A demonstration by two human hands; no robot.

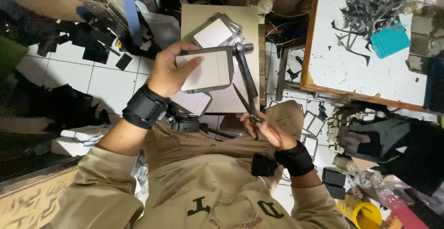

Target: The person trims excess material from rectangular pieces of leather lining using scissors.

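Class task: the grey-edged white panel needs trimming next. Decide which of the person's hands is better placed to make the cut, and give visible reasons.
Probably the right hand: it already grips the scissors, blades pointing toward the panel, which the left hand holds.

Left hand (169,71) covers the left edge of the grey-framed white panel (208,70). Scissors (253,113): handles hidden inside the right hand (266,129). Yellow container (363,214), lower right, cut off by the bottom edge. Dark clutter in the upper left, too dim to identify.
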